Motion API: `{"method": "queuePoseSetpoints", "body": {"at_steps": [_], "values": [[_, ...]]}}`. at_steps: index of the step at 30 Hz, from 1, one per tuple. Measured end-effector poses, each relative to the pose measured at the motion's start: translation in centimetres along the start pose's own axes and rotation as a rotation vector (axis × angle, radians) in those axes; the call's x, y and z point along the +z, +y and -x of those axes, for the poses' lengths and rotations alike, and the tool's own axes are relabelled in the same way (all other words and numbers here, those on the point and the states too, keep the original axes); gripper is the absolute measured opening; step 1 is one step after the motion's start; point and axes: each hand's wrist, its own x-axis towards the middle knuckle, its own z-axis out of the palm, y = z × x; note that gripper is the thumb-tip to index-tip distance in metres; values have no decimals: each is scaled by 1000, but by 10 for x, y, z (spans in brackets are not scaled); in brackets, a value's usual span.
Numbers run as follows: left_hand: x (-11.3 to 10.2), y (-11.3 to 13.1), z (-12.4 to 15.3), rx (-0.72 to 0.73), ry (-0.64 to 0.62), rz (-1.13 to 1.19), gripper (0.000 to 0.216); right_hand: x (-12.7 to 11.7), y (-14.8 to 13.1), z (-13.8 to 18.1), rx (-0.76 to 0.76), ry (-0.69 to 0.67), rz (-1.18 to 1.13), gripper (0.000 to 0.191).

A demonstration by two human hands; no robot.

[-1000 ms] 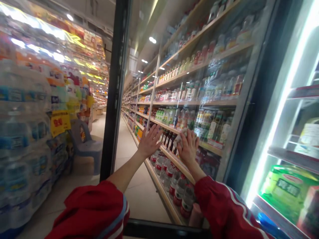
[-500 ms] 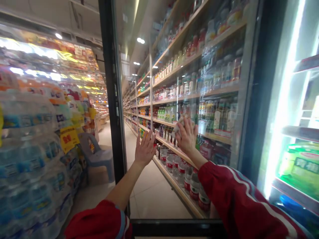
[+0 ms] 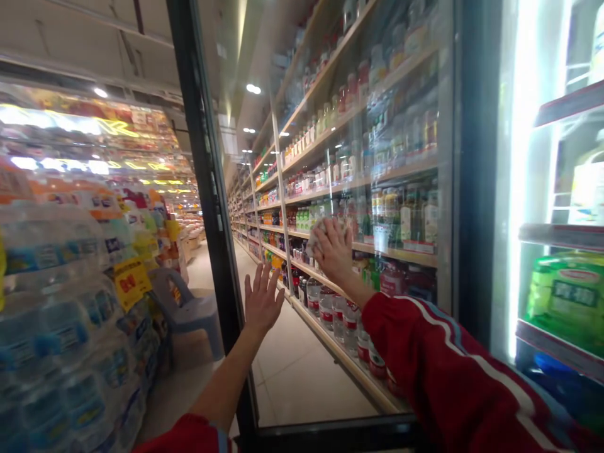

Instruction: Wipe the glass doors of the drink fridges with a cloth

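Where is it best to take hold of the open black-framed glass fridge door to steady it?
Probably the black vertical frame edge, from its free left side: it is a narrow bar, easy to clasp, while the glass pane is flat and smooth. The left hand lies open on the glass just beside it.

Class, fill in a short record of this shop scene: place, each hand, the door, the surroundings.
place: shop aisle beside a lit cooler
left hand: open, palm flat on the glass door
right hand: presses a pale cloth against the same glass
behind the glass: bottle shelves
left side: water packs, a chair
right side: green packs in the cooler
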Motion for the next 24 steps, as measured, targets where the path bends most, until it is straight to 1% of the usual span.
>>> {"method": "queuePoseSetpoints", "body": {"at_steps": [4, 6, 8, 9, 11, 13, 14, 15, 17, 20, 22, 24], "values": [[1, 1, 3, -39, -23, -5, 53, 7, -31, 23, -276, -98, -63, 39], [-1, -1, 6, -43, -31, -6, 55, 8, -38, 34, -357, -131, -91, 39], [-3, -3, 8, -45, -28, 2, 56, 8, -37, 36, -393, -155, -112, 39], [-4, -2, 8, -48, -25, 9, 56, 7, -33, 34, -385, -160, -114, 39], [-5, 2, 7, -68, -2, 28, 56, 5, -25, 26, -301, -142, -92, 39], [-6, 12, -1, -91, 51, 71, 56, 3, -18, 17, -185, -113, -65, 40], [-6, 19, -8, -89, 80, 110, 56, 3, -17, 14, -154, -104, -61, 41], [-5, 27, -16, -74, 103, 161, 55, 2, -16, 12, -153, -102, -64, 43], [-4, 43, -34, -33, 121, 293, 54, 2, -16, 13, -212, -126, -82, 48], [0, 62, -54, -30, 85, 451, 53, -2, -11, 22, -264, -173, -92, 57], [4, 72, -59, -51, 51, 449, 53, -7, 0, 30, -261, -191, -94, 60], [9, 79, -59, -53, 42, 373, 54, -15, 17, 39, -254, -192, -96, 62]]}}
